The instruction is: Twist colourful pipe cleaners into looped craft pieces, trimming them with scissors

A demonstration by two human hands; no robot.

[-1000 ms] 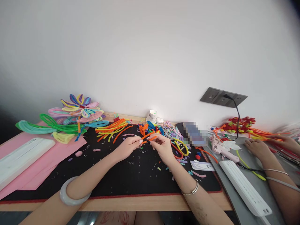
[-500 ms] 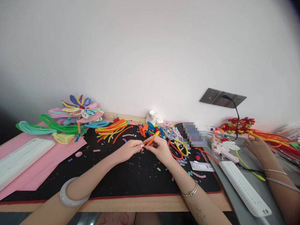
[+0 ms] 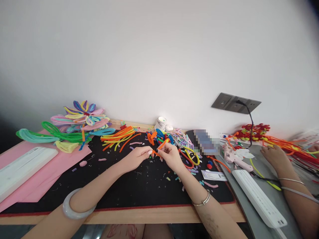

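Note:
Over the black mat [image 3: 139,196], my left hand [image 3: 140,157] pinches one end of an orange pipe cleaner piece [image 3: 163,143]. My right hand [image 3: 169,155] grips the same piece between thumb and fingers, a short way to the right. The piece is bent into a loop that rises above my right fingers. Just behind my hands lie small orange loops [image 3: 151,137] and blue loops [image 3: 161,135]. Orange and yellow pipe cleaners [image 3: 119,137] are spread to the left of them.
Pink paper [image 3: 45,179] and a white box [image 3: 27,167] lie left, with a pipe cleaner flower [image 3: 86,114] behind. To the right are a phone [image 3: 205,142], a glue gun [image 3: 236,160], a white power strip [image 3: 259,199] and another person's hand [image 3: 276,157].
My hands have moved slightly apart, and a short orange stretch now shows between them. A bit of another hand has appeared at the far right edge.

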